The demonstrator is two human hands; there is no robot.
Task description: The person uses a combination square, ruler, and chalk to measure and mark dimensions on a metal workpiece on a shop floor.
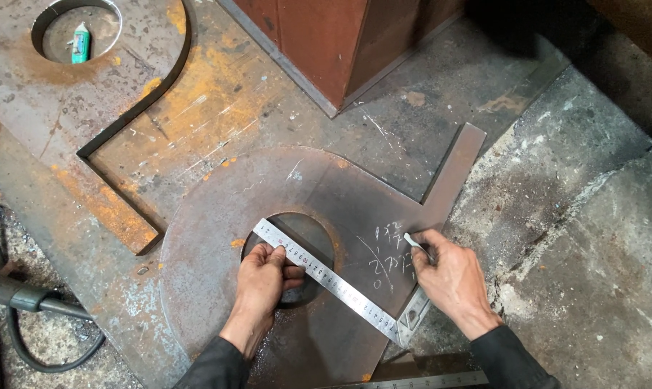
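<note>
**Ruler diagonal across the hole; chalk hand at its lower end**

Head view, looking straight down at the floor.

- A rusty steel plate (218, 238) with a rounded outline lies flat on the concrete floor (592, 238). A round hole (308, 234) is cut through its middle.
- A steel ruler (333, 284) lies across the plate. Its long axis runs on a diagonal, from the upper left rim of the hole down to the right, ending at the plate's lower right edge, where it meets a square head.
- Left hand (261, 284): pressed down on the upper end of the ruler, fingers curled over the strip at the hole's lower left rim, pinning it flat. Grasping the ruler.
- Right hand (452, 277): to the right of the ruler, just beside its lower half. It pinches a short white chalk stick (414, 241), tip pointing up and left towards the plate surface. Clenched on the chalk.
- White chalk figures (391, 252) sit on the plate between ruler and right hand, close to the chalk tip. Not read here.
- The right hand is the nearer one to the marks; the left is the nearer one to the hole.
- Further off: a second, larger plate (88, 94) towards the far left, with its own round cut-out holding a small green tube (81, 43). A rust-red box section (326, 36) stands at the far edge. A dark hose and tool handle (23, 299) lie at the left edge.
</note>
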